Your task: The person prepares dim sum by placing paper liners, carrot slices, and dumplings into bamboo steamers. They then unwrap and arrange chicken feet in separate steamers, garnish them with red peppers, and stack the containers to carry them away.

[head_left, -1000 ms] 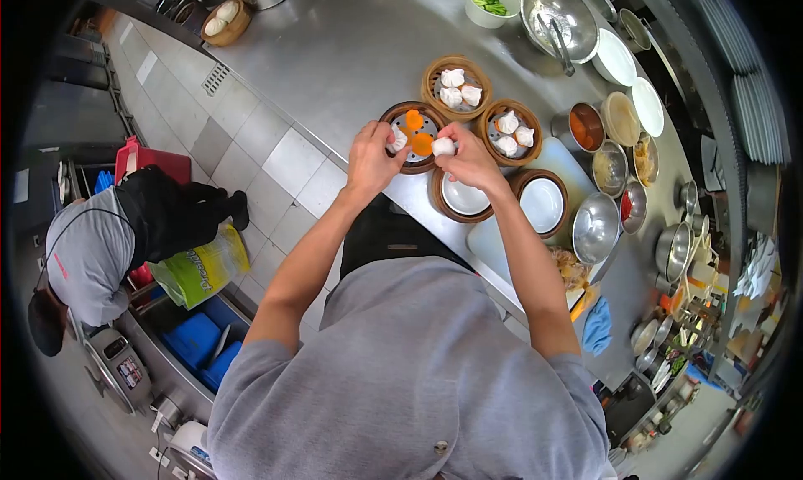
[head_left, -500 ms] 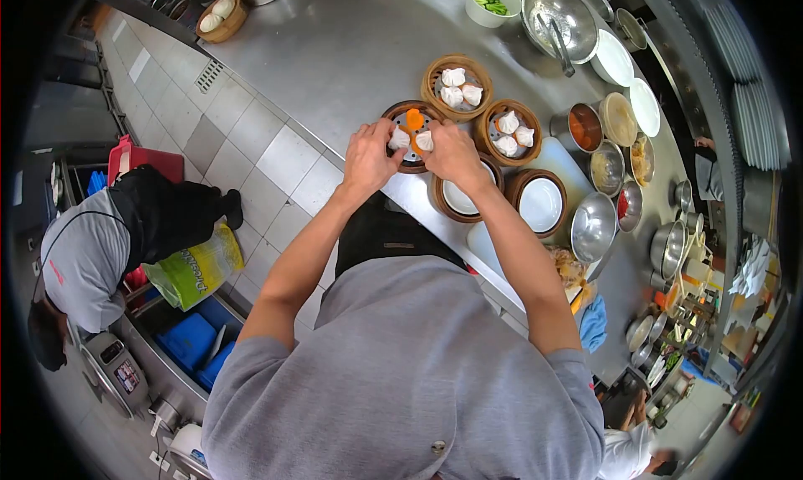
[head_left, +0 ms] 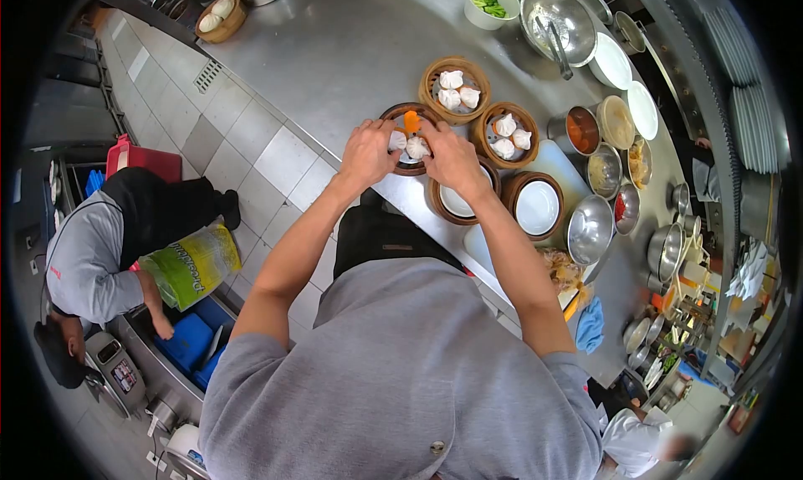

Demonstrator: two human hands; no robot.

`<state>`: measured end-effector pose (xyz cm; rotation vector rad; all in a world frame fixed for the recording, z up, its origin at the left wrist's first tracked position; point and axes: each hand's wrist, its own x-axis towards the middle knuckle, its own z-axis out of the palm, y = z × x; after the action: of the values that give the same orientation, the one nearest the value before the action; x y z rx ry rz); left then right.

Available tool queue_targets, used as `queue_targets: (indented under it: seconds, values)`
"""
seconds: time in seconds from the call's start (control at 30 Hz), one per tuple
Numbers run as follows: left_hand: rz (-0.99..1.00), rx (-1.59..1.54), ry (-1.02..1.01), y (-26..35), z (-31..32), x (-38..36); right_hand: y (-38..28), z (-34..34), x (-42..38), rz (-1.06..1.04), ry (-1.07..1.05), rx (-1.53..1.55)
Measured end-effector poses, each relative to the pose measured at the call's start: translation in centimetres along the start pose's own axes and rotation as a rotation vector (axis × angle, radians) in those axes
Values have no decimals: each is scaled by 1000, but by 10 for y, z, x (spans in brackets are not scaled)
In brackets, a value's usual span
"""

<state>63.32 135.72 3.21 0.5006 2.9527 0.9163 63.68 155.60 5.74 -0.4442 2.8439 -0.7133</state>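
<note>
Shifted slightly toward the person's side of the dark steamer (head_left: pixel 388 114), one dumpling (head_left: pixel 417 148) sits closer beside its neighbour (head_left: pixel 396 141) than a moment ago. At the left, a co-worker's hand (head_left: pixel 163 326) has come into sight over a bin (head_left: pixel 219 311).

The left hand (head_left: pixel 368 152) is half open, its bent fingers at the neighbour's edge; the right hand (head_left: pixel 450 154) is half open too, fingertips close by the first dumpling. Whether either one really grips (the knuckles hide a lot) I cannot tell. Both dumplings are inside the steamer, with an orange slice (head_left: pixel 411 121) showing beyond them. This looks like the settling stage, pieces being nudged into place; a clean release would call for light fingers and a straight lift.

Just beyond stand two paler steamers (head_left: pixel 425 78) (head_left: pixel 534 138), each with three dumplings, and nearer are two with white dishes (head_left: pixel 459 201) (head_left: pixel 537 208). All rest on a smooth metal tabletop (head_left: pixel 335 53), dulled by soft reflections. Bowls and pans crowd its right side, tongs (head_left: pixel 556 51) lying in one bowl (head_left: pixel 570 15), with a blue cloth (head_left: pixel 590 325) near the edge. Pale tiles (head_left: pixel 288 158) cover the floor, and another co-worker (head_left: pixel 633 442) is at the lower right.
</note>
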Motion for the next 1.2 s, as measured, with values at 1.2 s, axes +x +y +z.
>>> queue_targets:
  seconds: [1.2]
  values:
    - [-110, -824, -307, -26, -21, 47, 16, -19, 50, 158, -165, 830]
